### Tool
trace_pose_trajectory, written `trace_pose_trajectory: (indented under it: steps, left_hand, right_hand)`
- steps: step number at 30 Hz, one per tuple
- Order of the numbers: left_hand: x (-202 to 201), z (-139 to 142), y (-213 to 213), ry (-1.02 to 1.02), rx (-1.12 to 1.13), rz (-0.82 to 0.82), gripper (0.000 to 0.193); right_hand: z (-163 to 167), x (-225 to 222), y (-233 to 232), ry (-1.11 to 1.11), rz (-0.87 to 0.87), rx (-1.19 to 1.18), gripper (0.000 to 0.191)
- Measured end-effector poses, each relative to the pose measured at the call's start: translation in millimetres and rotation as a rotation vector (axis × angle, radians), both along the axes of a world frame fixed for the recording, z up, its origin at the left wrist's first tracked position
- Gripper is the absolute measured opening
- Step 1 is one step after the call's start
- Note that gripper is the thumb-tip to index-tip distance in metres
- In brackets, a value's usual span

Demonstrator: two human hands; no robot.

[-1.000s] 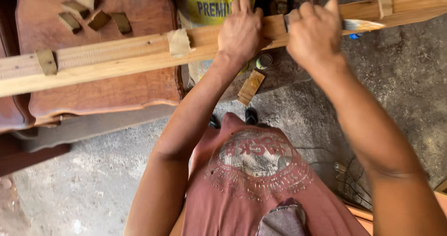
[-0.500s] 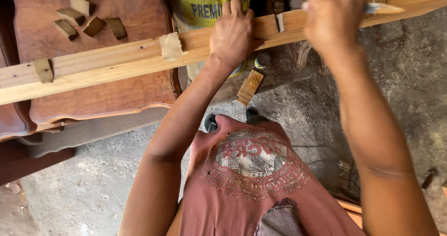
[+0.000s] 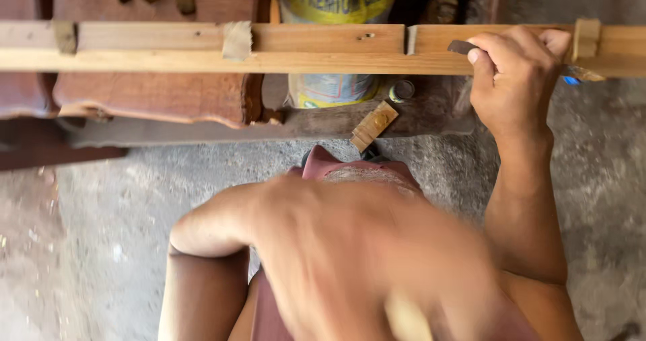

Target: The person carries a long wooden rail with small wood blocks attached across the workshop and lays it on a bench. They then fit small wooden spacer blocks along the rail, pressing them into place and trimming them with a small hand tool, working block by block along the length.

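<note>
Pale wooden rail (image 3: 316, 48) with small blocks spans the frame's top; your right hand (image 3: 515, 78) clamps a dark tool against it, left hand (image 3: 350, 267) blurred, grip untellable.

Long wooden rail (image 3: 168, 48) — pale planed timber, matt, straight grain, a few dark pinholes; small scraps of the same raw wood stuck across it. Counter (image 3: 155, 98) at 9 o'clock below — reddish-brown wood, smoother, dull sheen, scalloped edge chipped. Sack (image 3: 336, 1) at 12 o'clock — woven plastic, yellow, slightly glossy, creased. Small offcut block (image 3: 373, 125) — raw light wood, rough-sawn ends. Floor (image 3: 101, 233) — grey concrete, gritty, dusty, pitted. Right hand (image 3: 515, 78) on rail, fingers around a dark matt tool, material unclear
</note>
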State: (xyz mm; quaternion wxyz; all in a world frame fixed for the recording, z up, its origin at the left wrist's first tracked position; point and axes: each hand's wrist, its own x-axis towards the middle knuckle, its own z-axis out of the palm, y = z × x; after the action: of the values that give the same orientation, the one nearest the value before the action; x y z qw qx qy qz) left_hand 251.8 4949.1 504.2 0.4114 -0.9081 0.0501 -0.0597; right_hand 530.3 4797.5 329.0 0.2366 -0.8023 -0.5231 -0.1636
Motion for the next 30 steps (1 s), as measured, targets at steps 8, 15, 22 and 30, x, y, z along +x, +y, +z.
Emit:
trace_pose_trajectory:
  steps: [8,15,22,30]
  left_hand:
    - [40.8,39.9,-80.2,0.500,0.606,0.159,0.027]
    - [70.5,80.9,-56.1,0.277,0.793,0.005,0.041]
    - [62.0,-25.7,-151.7,0.595,0.624,0.308,0.036]
    - [47.7,-5.9,-45.9,-0.248,2.024,0.519,0.050]
  right_hand:
    - [12.3,41.0,15.5,0.024,0.149,0.030,0.010]
    - [15.2,67.2,24.7,0.004,0.213,0.067,0.012]
    - [13.1,75.6,33.4,-0.001,0.242,0.051,0.013]
    - [4.4,76.3,28.9,-0.065,0.215,0.060,0.014]
